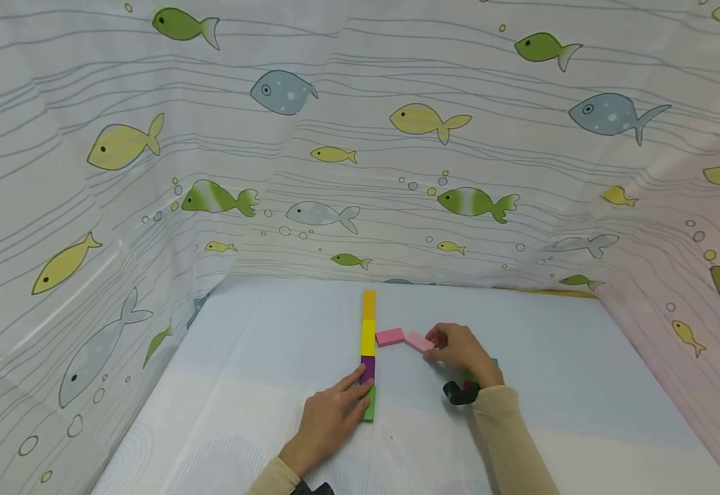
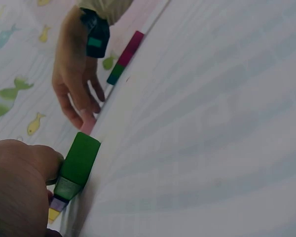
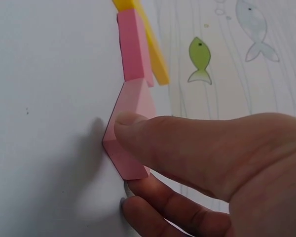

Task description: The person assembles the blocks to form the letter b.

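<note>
A straight row of blocks lies on the white table (image 1: 260,357): orange (image 1: 368,304), yellow (image 1: 368,337), purple (image 1: 367,366) and green (image 1: 370,411). My left hand (image 1: 357,389) rests with straight fingers against the purple and green blocks; in the left wrist view it touches the green block (image 2: 79,163). One pink block (image 1: 390,336) lies beside the yellow one. My right hand (image 1: 435,348) pinches a second pink block (image 1: 418,341) at an angle to the first. In the right wrist view, thumb and finger grip that pink block (image 3: 130,143) by its sides.
A magenta and green pair of blocks (image 2: 125,58) lies behind my right wrist, mostly hidden in the head view. Fish-print curtain (image 1: 360,172) walls the table at the back and both sides. Bare tabletop stretches left and right of the row.
</note>
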The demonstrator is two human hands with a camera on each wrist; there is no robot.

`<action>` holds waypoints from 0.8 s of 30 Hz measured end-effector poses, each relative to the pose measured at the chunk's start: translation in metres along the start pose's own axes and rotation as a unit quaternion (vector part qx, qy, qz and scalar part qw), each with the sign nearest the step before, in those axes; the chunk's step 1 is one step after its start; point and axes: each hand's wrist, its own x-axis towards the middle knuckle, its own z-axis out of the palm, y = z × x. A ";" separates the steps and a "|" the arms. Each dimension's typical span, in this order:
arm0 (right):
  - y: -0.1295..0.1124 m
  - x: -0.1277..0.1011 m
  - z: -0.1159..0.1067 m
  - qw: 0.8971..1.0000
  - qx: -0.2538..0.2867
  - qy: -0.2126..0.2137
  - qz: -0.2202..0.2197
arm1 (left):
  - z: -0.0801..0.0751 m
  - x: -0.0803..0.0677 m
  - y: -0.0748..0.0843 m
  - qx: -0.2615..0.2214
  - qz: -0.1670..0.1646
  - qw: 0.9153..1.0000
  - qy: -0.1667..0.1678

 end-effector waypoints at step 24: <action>0.003 0.002 0.001 1.000 -0.004 0.020 -0.011 | 0.001 0.000 -0.001 -0.001 -0.001 1.000 0.001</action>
